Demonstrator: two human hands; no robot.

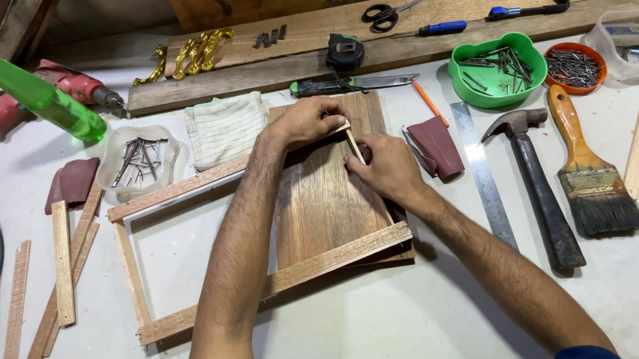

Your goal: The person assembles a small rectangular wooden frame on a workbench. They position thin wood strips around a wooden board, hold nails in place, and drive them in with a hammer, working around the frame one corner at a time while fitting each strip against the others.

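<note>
A light wooden frame of thin strips lies on the white table, its right part resting over a darker wooden board. My left hand presses on the frame's upper right corner, fingers curled over the top strip. My right hand pinches the upper end of the thin right-side strip just below that corner. The two hands nearly touch.
A hammer, paintbrush, steel ruler and sandpaper lie to the right. Green and orange bowls hold nails. Loose wood strips lie left, with a green bottle, a drill and a folded cloth.
</note>
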